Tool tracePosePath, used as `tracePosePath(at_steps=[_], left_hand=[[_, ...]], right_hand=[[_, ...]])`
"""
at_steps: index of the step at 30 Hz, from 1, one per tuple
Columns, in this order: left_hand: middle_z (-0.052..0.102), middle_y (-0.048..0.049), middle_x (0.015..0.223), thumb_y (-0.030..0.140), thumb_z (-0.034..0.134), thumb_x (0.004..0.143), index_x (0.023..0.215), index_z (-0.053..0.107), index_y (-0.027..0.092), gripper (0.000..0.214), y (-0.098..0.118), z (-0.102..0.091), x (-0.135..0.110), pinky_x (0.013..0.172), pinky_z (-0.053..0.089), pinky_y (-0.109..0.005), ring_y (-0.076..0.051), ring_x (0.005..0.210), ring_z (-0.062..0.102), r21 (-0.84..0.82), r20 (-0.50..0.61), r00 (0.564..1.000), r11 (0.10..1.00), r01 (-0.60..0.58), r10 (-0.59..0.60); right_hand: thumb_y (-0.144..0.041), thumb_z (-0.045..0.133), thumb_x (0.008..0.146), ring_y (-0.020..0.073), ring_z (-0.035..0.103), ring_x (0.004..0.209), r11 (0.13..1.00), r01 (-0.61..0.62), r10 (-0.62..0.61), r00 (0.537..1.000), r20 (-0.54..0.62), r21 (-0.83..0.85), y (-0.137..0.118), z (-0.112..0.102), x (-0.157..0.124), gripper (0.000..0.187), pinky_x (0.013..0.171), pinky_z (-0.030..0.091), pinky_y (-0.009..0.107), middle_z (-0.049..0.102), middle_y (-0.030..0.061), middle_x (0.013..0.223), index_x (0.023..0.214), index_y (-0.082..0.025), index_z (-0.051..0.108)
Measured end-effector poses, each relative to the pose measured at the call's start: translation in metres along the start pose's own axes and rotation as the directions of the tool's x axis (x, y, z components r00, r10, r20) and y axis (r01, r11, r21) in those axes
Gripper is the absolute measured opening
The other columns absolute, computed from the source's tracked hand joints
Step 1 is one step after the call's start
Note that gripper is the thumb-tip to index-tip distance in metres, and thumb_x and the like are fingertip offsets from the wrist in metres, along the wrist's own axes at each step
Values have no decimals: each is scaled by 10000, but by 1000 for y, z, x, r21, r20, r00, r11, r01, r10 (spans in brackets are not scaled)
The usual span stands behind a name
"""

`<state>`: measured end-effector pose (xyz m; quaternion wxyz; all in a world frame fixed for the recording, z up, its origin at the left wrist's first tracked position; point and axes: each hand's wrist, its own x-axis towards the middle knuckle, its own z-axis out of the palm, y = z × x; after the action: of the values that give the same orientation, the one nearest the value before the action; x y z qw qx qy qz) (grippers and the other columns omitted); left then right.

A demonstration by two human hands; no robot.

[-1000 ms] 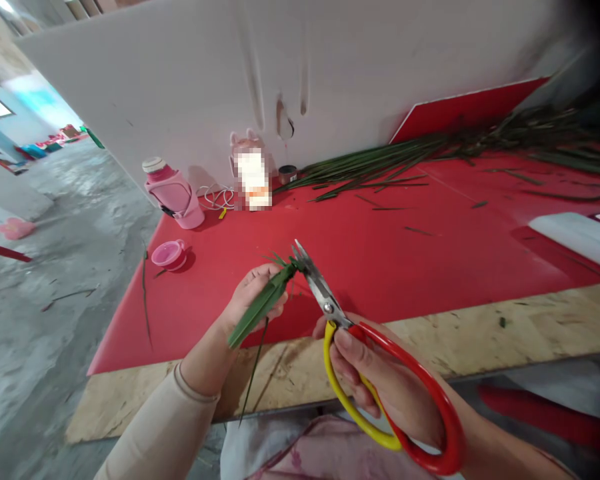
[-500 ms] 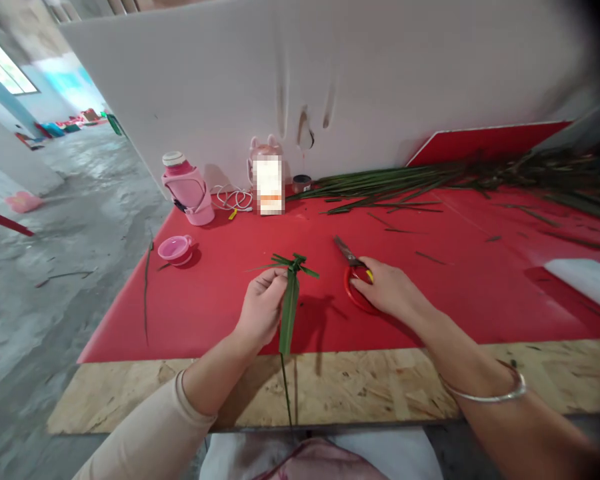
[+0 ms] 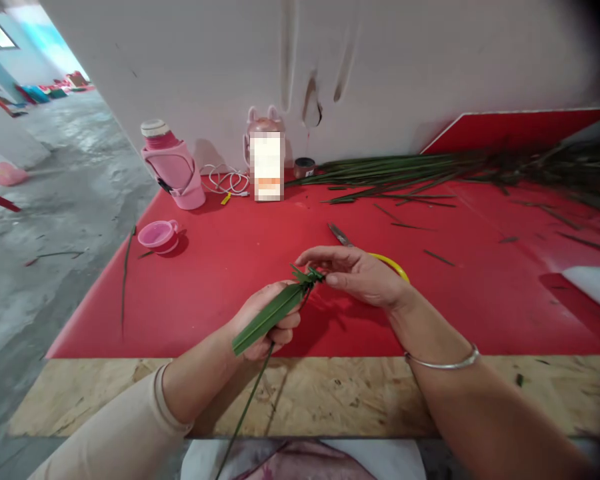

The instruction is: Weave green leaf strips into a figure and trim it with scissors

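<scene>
A folded green leaf figure (image 3: pixel 270 319), knotted at its top with short cut ends, is pinched in my left hand (image 3: pixel 263 310). Its long thin stem runs down past the table edge toward my lap. My right hand (image 3: pixel 363 275) curves around the knotted end with thumb and fingers apart; whether the thumb touches the knot I cannot tell. Behind that hand, scissors (image 3: pixel 339 233) lie on the red table covering (image 3: pixel 220 280). Their blades and a yellow part of the handle show, and the rest is hidden.
A pink bottle (image 3: pixel 177 170), a pink cup (image 3: pixel 160 237), a white cable (image 3: pixel 225 180) and a pink eared object with a blurred front (image 3: pixel 266 157) stand at the left and back. Long green leaves (image 3: pixel 395 168) lie along the white board (image 3: pixel 180 67). Leaf scraps are scattered at right.
My right hand has let go of the scissors, leaving them on the table, and moved left to the knotted end. My left hand has turned the leaf figure from upright to slanting.
</scene>
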<state>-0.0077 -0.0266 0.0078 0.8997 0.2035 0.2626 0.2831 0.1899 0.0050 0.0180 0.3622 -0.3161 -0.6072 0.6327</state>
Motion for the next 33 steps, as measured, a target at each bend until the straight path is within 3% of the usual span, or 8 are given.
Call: tracePosePath(at_steps=[7,13,16,19,22,26,29,33], left_hand=[[250,100,469,322,609,742,651,369,186,290,-2,1,2,312,94,-130,-26,358,136,13,-69,997,999,-29,30],[307,95,478,370,678,673,696,464,178,288,-4,9,1,328,133,-153,-25,353,201,134,-202,957,974,-183,208],[352,80,472,373,651,696,660,512,157,259,-8,9,5,366,196,-166,-30,379,252,347,-311,839,875,-336,446],[395,67,500,330,596,740,658,557,148,203,-10,5,10,420,239,-173,-38,426,288,569,-335,681,715,-405,652],[406,61,523,283,551,762,646,565,150,177,-9,2,11,461,268,-178,-50,467,305,669,-296,611,616,-416,734],[415,53,530,280,554,753,622,567,149,185,-9,2,10,478,274,-185,-62,491,319,686,-285,599,596,-418,748],[412,53,525,297,555,755,645,586,149,186,-10,3,10,469,262,-189,-64,482,309,675,-300,607,614,-409,735],[435,51,520,295,560,758,648,600,153,184,-11,5,11,480,288,-188,-65,474,335,663,-298,611,619,-421,734]], right_hand=[[-253,736,647,144,646,774,1000,14,-13,989,-145,7,-5,9,3,187,756,514,299,713,18,811,828,-207,726],[-241,730,653,151,648,830,999,31,-26,983,-181,23,1,13,6,221,798,509,316,713,24,863,871,-209,708],[-215,715,668,158,618,945,995,44,-25,981,-194,92,9,12,8,423,811,494,314,678,38,1007,1077,-243,616],[-180,680,684,138,613,876,995,24,-2,976,-217,100,16,12,10,331,764,490,284,653,27,942,1003,-220,601],[-165,690,659,115,598,779,998,23,-11,977,-212,51,17,18,10,288,728,485,269,607,2,899,922,-213,582],[-239,730,642,125,571,760,986,96,-137,927,-349,-133,10,32,11,264,712,480,266,598,-2,827,855,-215,575],[-316,697,687,125,559,663,969,49,-156,881,-447,-242,7,40,12,169,649,477,265,614,4,713,773,-196,615],[-379,637,737,107,542,541,994,-21,-36,869,-493,-110,11,46,15,205,551,463,249,599,-9,601,756,-177,613]])
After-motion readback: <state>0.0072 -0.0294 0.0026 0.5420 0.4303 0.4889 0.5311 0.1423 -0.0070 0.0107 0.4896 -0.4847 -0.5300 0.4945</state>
